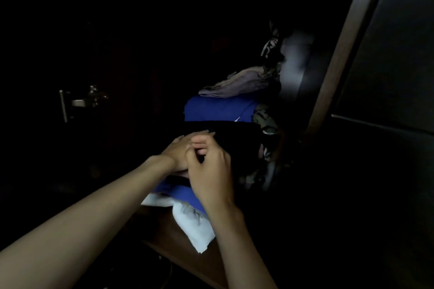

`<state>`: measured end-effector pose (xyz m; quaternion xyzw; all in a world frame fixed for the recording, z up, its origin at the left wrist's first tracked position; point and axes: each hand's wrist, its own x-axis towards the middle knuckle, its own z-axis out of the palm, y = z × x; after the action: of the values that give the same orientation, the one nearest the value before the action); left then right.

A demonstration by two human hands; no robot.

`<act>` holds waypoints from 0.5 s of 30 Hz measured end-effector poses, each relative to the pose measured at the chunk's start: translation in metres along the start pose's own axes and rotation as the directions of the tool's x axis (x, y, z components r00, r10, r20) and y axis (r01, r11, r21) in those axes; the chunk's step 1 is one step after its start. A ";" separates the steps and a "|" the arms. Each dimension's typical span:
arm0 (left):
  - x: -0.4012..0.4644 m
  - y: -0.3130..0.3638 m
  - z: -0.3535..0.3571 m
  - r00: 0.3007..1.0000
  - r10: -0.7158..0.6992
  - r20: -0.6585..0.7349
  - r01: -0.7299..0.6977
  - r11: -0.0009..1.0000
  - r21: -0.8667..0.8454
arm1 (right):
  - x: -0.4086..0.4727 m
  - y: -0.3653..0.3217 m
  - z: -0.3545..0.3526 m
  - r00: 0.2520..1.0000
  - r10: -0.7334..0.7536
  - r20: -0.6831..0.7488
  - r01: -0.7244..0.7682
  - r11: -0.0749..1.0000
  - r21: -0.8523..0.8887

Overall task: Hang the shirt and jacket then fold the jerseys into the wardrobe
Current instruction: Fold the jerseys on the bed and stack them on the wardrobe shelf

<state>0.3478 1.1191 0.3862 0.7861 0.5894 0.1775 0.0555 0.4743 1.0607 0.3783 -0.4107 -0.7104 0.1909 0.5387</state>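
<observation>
A: Two hands meet over the clothes pile in the head view. The left hand [179, 148] lies flat, fingers stretched toward one o'clock onto a black folded garment [234, 134]. The right hand [209, 169] curls over it, its grip loosely closed; I cannot tell whether it pinches cloth.

B: Which way does the black piece run?

A: Its long axis goes from nine to three o'clock, across the wardrobe shelf [178, 239]. Beyond it, at twelve o'clock, a blue jersey [218, 110] lies the same way, with a grey folded garment [239, 84] on top.

B: And under the hands?

A: More blue fabric [183, 196] and a white garment [195, 225] that hangs over the shelf's front edge, at six o'clock.

B: Anything else inside the wardrobe?

A: Crumpled patterned clothes [267, 122] at three o'clock of the stack, and a metal hinge [82, 101] at nine o'clock. The rest is too dark to tell.
</observation>
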 end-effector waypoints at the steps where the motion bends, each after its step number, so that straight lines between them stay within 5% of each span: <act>1: -0.008 -0.002 -0.003 0.998 -0.010 -0.058 0.008 0.999 -0.032 | -0.003 0.000 0.001 1.000 -0.003 -0.002 0.003 0.999 0.039; 5: -0.073 0.002 -0.016 0.943 -0.197 -0.267 0.185 0.980 -0.071 | -0.021 -0.009 0.008 0.999 -0.051 -0.013 0.052 0.972 0.230; 9: -0.186 0.019 -0.018 0.836 -0.386 -0.390 0.389 0.918 -0.075 | -0.073 -0.036 0.027 0.969 -0.120 0.216 0.029 0.923 0.385; 15: -0.393 0.096 0.012 0.552 -0.689 -0.470 0.714 0.682 -0.160 | -0.213 -0.099 0.047 0.703 -0.380 0.601 -0.021 0.834 0.552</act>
<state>0.3437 0.7197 0.3200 0.4135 0.8507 0.3206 -0.0505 0.4110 0.8421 0.3034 -0.0737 -0.8174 0.4581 0.3415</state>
